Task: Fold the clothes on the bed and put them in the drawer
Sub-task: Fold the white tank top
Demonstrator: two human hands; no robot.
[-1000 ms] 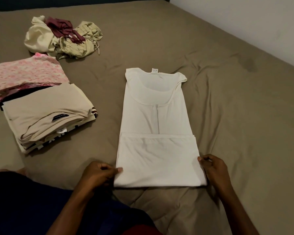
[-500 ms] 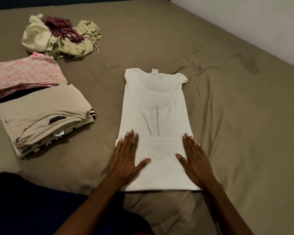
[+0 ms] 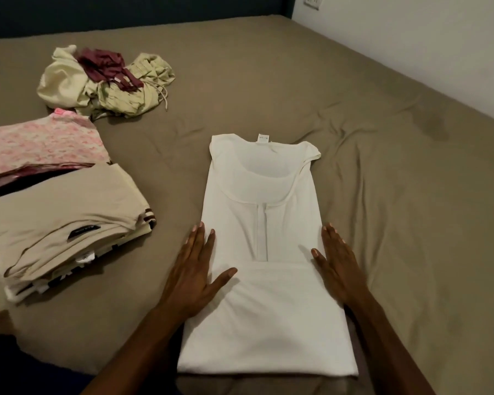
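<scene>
1. Head view shows the white top (image 3: 261, 252) lying flat on the bed (image 3: 382, 195) directly between the two hands, neckline pointing away from the person, its bottom part already turned up over the body.
2. Left hand (image 3: 196, 276) lies flat on the top's left edge, fingers straight and thumb spread across the folded hem; it holds nothing, only presses the cloth down.
3. Right hand (image 3: 338, 265) is likewise flat with straight fingers along the right edge, partly on the cloth, gripping nothing.
4. Done so far, by my reading: off to the left of the left hand sits a folded stack (image 3: 66, 223), beige pieces with striped ones below, and a pink floral piece (image 3: 40, 143) on its far end.
5. Left to do: the white top wants at least one more fold, and beyond the stack, far from the left hand, an unfolded heap (image 3: 106, 84) of cream, maroon and pale green garments waits.
6. No drawer shows anywhere, so putting away has not begun, as far as I can judge.
</scene>
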